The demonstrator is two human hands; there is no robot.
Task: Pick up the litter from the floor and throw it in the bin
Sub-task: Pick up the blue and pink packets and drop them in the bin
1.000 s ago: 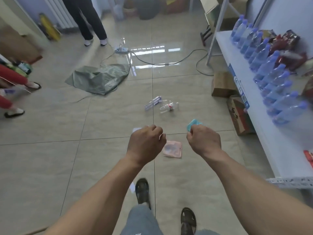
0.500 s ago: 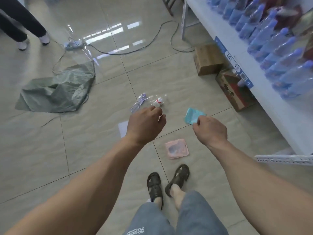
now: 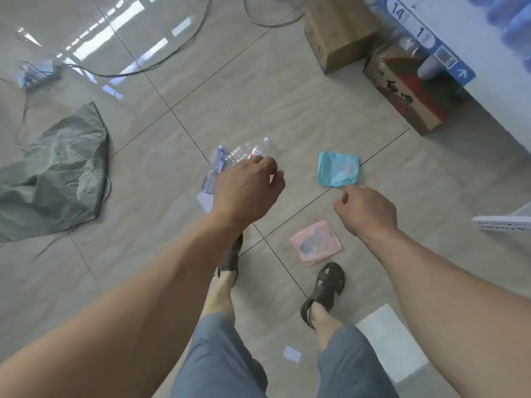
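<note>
Litter lies on the tiled floor. There is a light blue wrapper (image 3: 339,171), a pink wrapper (image 3: 315,246), a crushed clear plastic bottle (image 3: 247,151) beside a flattened one with a blue label (image 3: 216,163), and a white paper scrap (image 3: 205,201). My left hand (image 3: 247,190) hovers over the bottles with its fingers curled shut and nothing in it. My right hand (image 3: 365,211) is curled shut too, its thumb and forefinger just at the near edge of the blue wrapper. No bin is in view.
A crumpled grey-green sack (image 3: 54,173) lies at the left. Two cardboard boxes (image 3: 339,33) (image 3: 408,96) stand against the white shelf (image 3: 494,61) at the right. Cables and a power strip (image 3: 38,76) cross the far floor. My sandalled feet (image 3: 327,285) stand near the pink wrapper, with white paper (image 3: 390,340) behind them.
I have stepped forward and tilted my view down, so the litter is nearer. Both hands have dropped toward the floor, the right one closing in on the blue wrapper.
</note>
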